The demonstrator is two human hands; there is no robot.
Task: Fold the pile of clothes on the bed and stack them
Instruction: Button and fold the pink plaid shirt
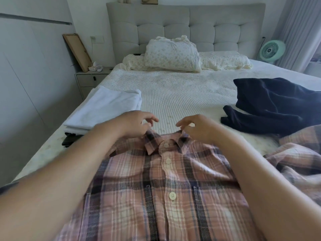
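A pink plaid button shirt (156, 192) lies face up on the bed (173, 91), buttoned, collar pointing away from me. My left hand (137, 123) pinches the left side of the collar. My right hand (196, 126) pinches the right side of the collar. One sleeve trails off to the right. A folded white garment (104, 106) lies on a dark folded piece (69, 139) at the left edge of the bed. An unfolded dark navy garment (274, 105) lies at the right.
Pillows and a bundled floral quilt (172, 54) sit by the grey headboard. A nightstand (90, 79) with a leaning frame stands at the left, a green fan (271, 50) at the right. A white fluffy cloth (243, 138) lies under the navy garment.
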